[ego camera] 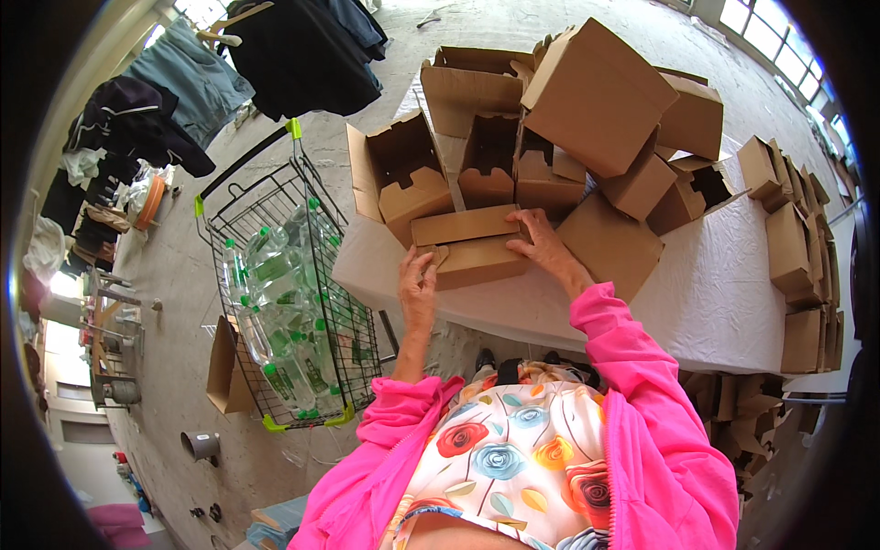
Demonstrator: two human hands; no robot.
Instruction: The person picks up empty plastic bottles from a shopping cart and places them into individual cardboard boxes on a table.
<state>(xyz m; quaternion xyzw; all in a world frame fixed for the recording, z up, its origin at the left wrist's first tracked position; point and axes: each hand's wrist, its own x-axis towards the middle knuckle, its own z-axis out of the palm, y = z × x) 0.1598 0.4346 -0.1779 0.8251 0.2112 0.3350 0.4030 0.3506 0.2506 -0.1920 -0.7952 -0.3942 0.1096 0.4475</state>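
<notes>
A small brown cardboard box [481, 265] lies on its side at the near edge of a table with a white cloth [708, 302]. Its long flap [464, 225] is folded along the far side. My left hand [416, 282] touches the box's left end, fingers by a small end tab. At the right end, my right hand [540, 240] has thumb and fingers spread against the flap and the box edge. Behind it stand open cardboard boxes, one at the left [412, 185] and one in the middle [488, 161]. A flattened-looking cardboard piece [612, 240] lies right of my right hand.
A wire shopping cart [289, 185] full of green-capped plastic bottles [282, 289] stands left of the table. A large box [598, 96] leans atop others. Stacked cartons [790, 240] line the right end. Clothes [185, 75] hang at upper left. A grey bucket [199, 445] lies on the floor.
</notes>
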